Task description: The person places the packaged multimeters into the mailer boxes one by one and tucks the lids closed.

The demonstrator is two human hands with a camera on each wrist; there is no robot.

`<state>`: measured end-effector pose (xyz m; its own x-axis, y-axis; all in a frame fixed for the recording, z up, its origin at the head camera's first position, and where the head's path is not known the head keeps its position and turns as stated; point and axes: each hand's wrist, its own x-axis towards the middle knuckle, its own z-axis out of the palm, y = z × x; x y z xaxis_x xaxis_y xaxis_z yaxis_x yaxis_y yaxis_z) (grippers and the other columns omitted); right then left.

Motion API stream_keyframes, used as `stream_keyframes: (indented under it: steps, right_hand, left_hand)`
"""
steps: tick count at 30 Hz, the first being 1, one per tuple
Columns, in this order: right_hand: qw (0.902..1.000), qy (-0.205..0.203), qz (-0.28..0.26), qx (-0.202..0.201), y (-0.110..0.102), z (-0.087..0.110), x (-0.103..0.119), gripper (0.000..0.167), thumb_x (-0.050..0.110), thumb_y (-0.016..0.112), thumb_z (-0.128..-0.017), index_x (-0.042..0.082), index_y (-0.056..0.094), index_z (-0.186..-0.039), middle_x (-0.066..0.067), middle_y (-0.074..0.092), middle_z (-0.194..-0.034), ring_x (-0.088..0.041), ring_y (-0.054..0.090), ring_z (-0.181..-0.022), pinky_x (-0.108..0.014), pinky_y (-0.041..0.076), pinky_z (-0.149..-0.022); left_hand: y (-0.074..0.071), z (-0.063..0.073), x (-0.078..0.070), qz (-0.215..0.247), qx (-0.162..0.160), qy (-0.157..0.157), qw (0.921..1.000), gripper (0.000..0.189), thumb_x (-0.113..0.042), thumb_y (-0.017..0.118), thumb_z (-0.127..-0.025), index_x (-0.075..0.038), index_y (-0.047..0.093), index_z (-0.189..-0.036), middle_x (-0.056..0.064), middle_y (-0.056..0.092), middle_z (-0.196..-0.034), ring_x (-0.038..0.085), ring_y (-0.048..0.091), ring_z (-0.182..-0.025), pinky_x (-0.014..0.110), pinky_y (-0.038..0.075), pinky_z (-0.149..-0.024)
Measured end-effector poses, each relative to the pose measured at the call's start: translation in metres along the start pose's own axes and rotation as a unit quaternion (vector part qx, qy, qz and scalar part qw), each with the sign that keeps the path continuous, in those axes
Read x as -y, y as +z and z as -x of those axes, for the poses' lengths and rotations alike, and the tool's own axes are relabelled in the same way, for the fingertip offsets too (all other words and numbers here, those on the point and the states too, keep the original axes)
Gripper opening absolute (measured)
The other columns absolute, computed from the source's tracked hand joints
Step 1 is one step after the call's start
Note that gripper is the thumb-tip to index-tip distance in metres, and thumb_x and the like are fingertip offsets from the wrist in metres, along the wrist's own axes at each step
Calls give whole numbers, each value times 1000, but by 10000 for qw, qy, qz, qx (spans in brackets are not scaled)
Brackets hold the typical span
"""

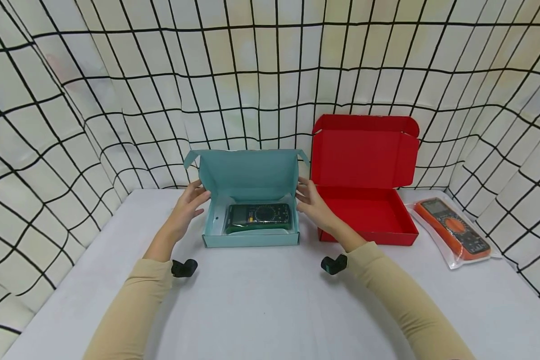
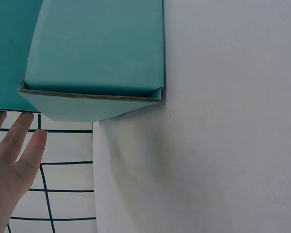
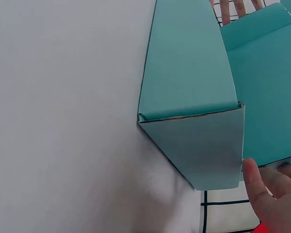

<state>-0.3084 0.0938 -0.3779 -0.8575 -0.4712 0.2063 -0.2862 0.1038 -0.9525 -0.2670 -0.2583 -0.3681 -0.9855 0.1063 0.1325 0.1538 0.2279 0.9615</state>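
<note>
A teal cardboard box (image 1: 252,241) stands on the table with its lid (image 1: 249,172) raised at the back. Inside it lies a dark multimeter (image 1: 259,216) with a green edge, wrapped in clear plastic. My left hand (image 1: 186,207) is at the box's left side, fingers spread close to the lid's left edge; contact is unclear. On the opposite side, my right hand (image 1: 314,204) has its fingertips at the lid's right edge. In the right wrist view the thumb (image 3: 252,171) sits by the box's rear corner, and the other fingers are partly behind the lid.
A red box (image 1: 369,240) with its lid up stands just right of the teal one, close to my right forearm. Farther right, an orange multimeter (image 1: 454,227) lies in a clear bag. White walls with a black grid (image 1: 276,90) enclose the table's back and sides.
</note>
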Motion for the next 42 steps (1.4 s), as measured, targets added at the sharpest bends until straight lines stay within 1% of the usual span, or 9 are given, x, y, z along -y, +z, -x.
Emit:
stream_keyframes:
  steps: [6, 13, 18, 23, 27, 30, 35, 39, 42]
  right_hand:
    - [10000, 8, 19, 21, -1, 0, 0, 80, 1, 45, -90, 4, 6, -161, -23, 12, -168, -43, 21, -152, -57, 30, -117]
    - [10000, -17, 42, 71, 1, 3, -2, 77, -3, 45, -92, 3, 8, -159, -24, 11, -168, -44, 22, -151, -58, 32, -115]
    - [9996, 111, 220, 155, -2, 7, -3, 79, -2, 48, -92, 4, 8, -160, -23, 13, -168, -43, 25, -151, -60, 34, -114]
    - [9988, 165, 391, 262, -2, 12, -5, 82, -1, 49, -92, 6, 5, -161, -22, 12, -169, -43, 24, -151, -60, 33, -114]
    - [9984, 75, 487, 279, -2, 15, -8, 79, -2, 47, -92, 5, 8, -160, -23, 13, -168, -44, 24, -151, -63, 30, -115]
    - [9974, 102, 649, 298, -2, 17, -7, 79, -2, 50, -93, 6, 8, -160, -22, 14, -168, -44, 25, -151, -65, 28, -115]
    - [9955, 177, 844, 383, -6, 23, 1, 91, 2, 59, -92, 8, 3, -163, -19, 11, -170, -45, 24, -151, -63, 32, -113]
    - [9970, -99, 674, 376, -12, 27, 11, 97, 1, 64, -92, 10, 0, -164, -18, 11, -170, -45, 25, -150, -64, 32, -113]
    - [9980, -220, 464, 374, -15, 28, 19, 96, 3, 64, -94, 12, 0, -165, -17, 13, -170, -43, 25, -151, -64, 32, -113]
  left_hand:
    - [2, -2, 2, 137, 69, 104, 9998, 74, -30, 49, -106, -7, 10, -165, 28, 23, -163, 44, 24, -150, 65, 20, -118]
    - [-1, 2, 5, -37, 25, 62, 10000, 72, -32, 50, -106, -7, 14, -163, 27, 25, -163, 43, 25, -150, 64, 21, -118]
    - [-6, 10, 9, -189, 221, 93, 9995, 76, -30, 54, -104, -7, 12, -164, 25, 21, -166, 43, 23, -151, 65, 21, -118]
    - [-7, 15, 11, -211, 408, 145, 9988, 81, -28, 56, -102, -7, 9, -164, 24, 20, -166, 43, 25, -151, 66, 20, -118]
    - [-7, 16, 14, -173, 466, 103, 9987, 81, -27, 59, -102, -8, 10, -164, 23, 20, -166, 42, 25, -151, 67, 19, -118]
    - [-9, 18, 15, -219, 556, 29, 9982, 81, -26, 60, -102, -8, 11, -164, 22, 20, -167, 41, 23, -152, 66, 19, -118]
    - [-18, 23, 11, -293, 927, 8, 9953, 82, -26, 57, -103, -7, 6, -165, 21, 15, -168, 41, 17, -153, 66, 18, -118]
    - [-25, 25, 1, -140, 1121, 62, 9936, 81, -25, 53, -103, -11, 4, -166, 21, 13, -169, 42, 16, -153, 67, 16, -118]
    - [-29, 25, -9, 48, 1159, 122, 9932, 80, -26, 51, -104, -15, 3, -166, 21, 13, -168, 43, 17, -153, 68, 14, -118]
